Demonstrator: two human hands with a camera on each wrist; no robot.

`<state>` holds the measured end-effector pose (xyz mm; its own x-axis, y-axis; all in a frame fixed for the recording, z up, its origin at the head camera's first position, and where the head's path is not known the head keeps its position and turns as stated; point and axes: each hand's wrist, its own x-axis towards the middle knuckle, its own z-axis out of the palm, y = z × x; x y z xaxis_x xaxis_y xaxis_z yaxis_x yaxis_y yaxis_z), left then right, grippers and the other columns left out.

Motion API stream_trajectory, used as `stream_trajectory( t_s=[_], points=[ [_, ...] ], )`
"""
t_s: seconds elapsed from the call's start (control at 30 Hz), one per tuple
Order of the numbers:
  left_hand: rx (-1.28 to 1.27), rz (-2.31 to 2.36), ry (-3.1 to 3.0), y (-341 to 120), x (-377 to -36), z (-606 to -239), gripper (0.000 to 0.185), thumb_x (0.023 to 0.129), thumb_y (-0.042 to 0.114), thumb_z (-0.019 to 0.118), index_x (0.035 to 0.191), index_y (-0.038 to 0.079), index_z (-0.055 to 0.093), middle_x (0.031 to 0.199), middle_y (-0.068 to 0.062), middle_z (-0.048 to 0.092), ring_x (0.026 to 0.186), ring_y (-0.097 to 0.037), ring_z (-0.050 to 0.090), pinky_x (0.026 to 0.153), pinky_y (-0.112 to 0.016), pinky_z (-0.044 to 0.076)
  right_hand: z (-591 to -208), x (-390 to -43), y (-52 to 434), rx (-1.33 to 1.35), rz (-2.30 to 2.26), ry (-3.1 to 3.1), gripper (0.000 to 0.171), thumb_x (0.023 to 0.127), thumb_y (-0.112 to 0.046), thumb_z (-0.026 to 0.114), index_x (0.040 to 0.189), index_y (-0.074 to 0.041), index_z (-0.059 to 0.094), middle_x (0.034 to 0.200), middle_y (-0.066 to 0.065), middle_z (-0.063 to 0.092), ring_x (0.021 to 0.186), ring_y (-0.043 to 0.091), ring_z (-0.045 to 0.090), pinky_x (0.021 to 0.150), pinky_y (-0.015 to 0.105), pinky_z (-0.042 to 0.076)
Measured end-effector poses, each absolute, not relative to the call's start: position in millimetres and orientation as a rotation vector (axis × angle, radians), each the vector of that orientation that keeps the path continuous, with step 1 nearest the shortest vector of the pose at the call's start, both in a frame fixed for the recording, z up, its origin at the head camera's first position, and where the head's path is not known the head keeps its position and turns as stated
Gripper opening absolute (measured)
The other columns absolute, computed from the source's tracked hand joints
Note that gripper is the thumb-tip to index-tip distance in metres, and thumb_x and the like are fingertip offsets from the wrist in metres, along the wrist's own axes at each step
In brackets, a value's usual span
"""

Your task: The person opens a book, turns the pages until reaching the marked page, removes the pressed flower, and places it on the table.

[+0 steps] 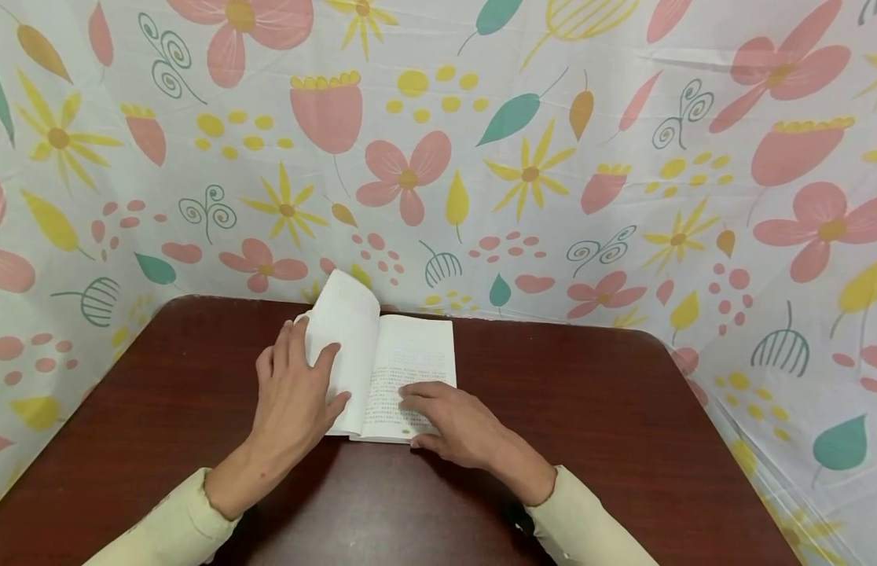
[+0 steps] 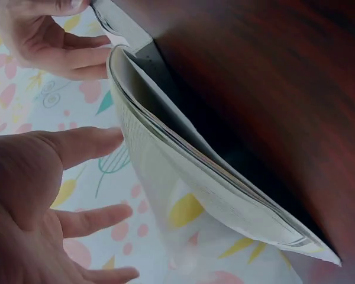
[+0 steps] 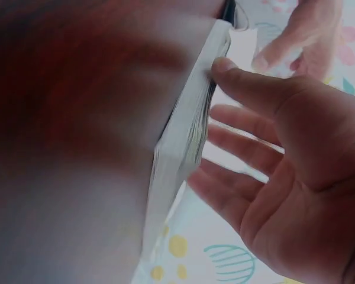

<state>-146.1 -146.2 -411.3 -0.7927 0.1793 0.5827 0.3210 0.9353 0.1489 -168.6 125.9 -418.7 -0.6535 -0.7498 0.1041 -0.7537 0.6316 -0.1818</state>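
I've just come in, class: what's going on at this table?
Someone is handling an open book on a table. The left hand is at the raised left pages. The right hand lies over the printed right page, its thumb at the bottom edge.

Head view: book (image 1: 376, 369) print (image 1: 383, 399) too small to read; sleeves (image 1: 583, 519) cut off below.

An open book (image 1: 390, 363) lies on a reddish-brown table (image 1: 573, 409).
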Motion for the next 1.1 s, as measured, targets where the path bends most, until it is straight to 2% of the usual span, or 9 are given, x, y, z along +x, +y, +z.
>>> stream_trajectory(
  t_s=[0.07, 0.17, 0.3, 0.4, 0.5, 0.67, 0.87, 1.1],
  points=[
    [-0.379, -0.318, -2.524, -145.4, -146.1, -412.4, 0.069, 0.068, 0.026, 0.101, 0.126, 0.003, 0.071, 0.155, -0.034, 0.038, 0.146, -0.054, 0.037, 0.104, -0.065, 0.033, -419.4, -169.2, 126.2, 1.308, 0.327, -2.816, 0.045, 0.093, -0.027, 0.085, 0.133, -0.012, 0.072, 0.15, 0.002, 0.06, 0.14, 0.02, 0.056, 0.106, 0.037, 0.053],
    [-0.446, -0.319, -2.568, -144.2, -145.8, -415.0, 0.062, 0.072, 0.028, 0.098, 0.123, 0.005, 0.073, 0.153, -0.028, 0.045, 0.145, -0.047, 0.043, 0.105, -0.061, 0.035, -419.2, -169.8, 126.5, 1.324, 0.327, -2.815, 0.037, 0.094, -0.024, 0.083, 0.127, -0.012, 0.074, 0.148, 0.002, 0.062, 0.138, 0.019, 0.058, 0.105, 0.036, 0.053],
    [-0.543, -0.305, -2.622, -142.4, -145.1, -418.2, 0.052, 0.075, 0.029, 0.096, 0.117, 0.007, 0.075, 0.142, -0.019, 0.06, 0.135, -0.035, 0.056, 0.103, -0.057, 0.041, -417.1, -170.3, 126.9, 1.369, 0.322, -2.783, 0.023, 0.096, -0.019, 0.08, 0.118, -0.013, 0.078, 0.143, 0.001, 0.066, 0.133, 0.017, 0.062, 0.103, 0.033, 0.054],
    [-0.589, -0.302, -2.651, -142.0, -144.3, -419.8, 0.047, 0.076, 0.028, 0.095, 0.114, 0.008, 0.076, 0.132, -0.015, 0.067, 0.127, -0.03, 0.062, 0.101, -0.055, 0.044, -415.4, -170.5, 125.9, 1.427, 0.277, -2.712, 0.005, 0.099, -0.015, 0.076, 0.103, -0.018, 0.079, 0.133, -0.003, 0.071, 0.124, 0.014, 0.067, 0.1, 0.029, 0.055],
    [-0.611, -0.317, -2.677, -142.4, -144.0, -421.4, 0.044, 0.079, 0.029, 0.094, 0.113, 0.008, 0.076, 0.128, -0.013, 0.069, 0.121, -0.029, 0.065, 0.1, -0.054, 0.044, -414.4, -169.8, 123.9, 1.465, 0.194, -2.615, 0.017, 0.1, -0.012, 0.073, 0.086, -0.021, 0.071, 0.113, -0.009, 0.074, 0.103, 0.009, 0.071, 0.086, 0.024, 0.057],
    [-0.622, -0.314, -2.692, -142.1, -144.2, -421.9, 0.043, 0.08, 0.03, 0.092, 0.114, 0.009, 0.076, 0.125, -0.012, 0.07, 0.117, -0.029, 0.067, 0.1, -0.053, 0.044, -415.5, -168.2, 122.8, 1.431, 0.093, -2.512, 0.024, 0.096, -0.008, 0.074, 0.077, -0.02, 0.065, 0.086, -0.012, 0.068, 0.077, 0.006, 0.065, 0.068, 0.024, 0.053],
    [-0.625, -0.316, -2.684, -140.9, -142.6, -420.2, 0.042, 0.08, 0.027, 0.092, 0.114, 0.008, 0.075, 0.124, -0.013, 0.069, 0.113, -0.03, 0.068, 0.098, -0.053, 0.045, -414.3, -166.8, 122.3, 1.413, 0.094, -2.475, 0.031, 0.093, -0.005, 0.074, 0.07, -0.021, 0.062, 0.076, -0.011, 0.063, 0.069, 0.005, 0.062, 0.064, 0.024, 0.051],
    [-0.632, -0.327, -2.68, -140.8, -143.3, -423.7, 0.043, 0.08, 0.026, 0.092, 0.115, 0.007, 0.075, 0.123, -0.013, 0.069, 0.109, -0.031, 0.07, 0.097, -0.054, 0.045, -414.2, -168.0, 119.1, 1.381, 0.144, -2.548, 0.028, 0.088, -0.009, 0.082, 0.069, -0.022, 0.066, 0.078, -0.012, 0.065, 0.073, 0.005, 0.064, 0.066, 0.023, 0.052]
  ],
)
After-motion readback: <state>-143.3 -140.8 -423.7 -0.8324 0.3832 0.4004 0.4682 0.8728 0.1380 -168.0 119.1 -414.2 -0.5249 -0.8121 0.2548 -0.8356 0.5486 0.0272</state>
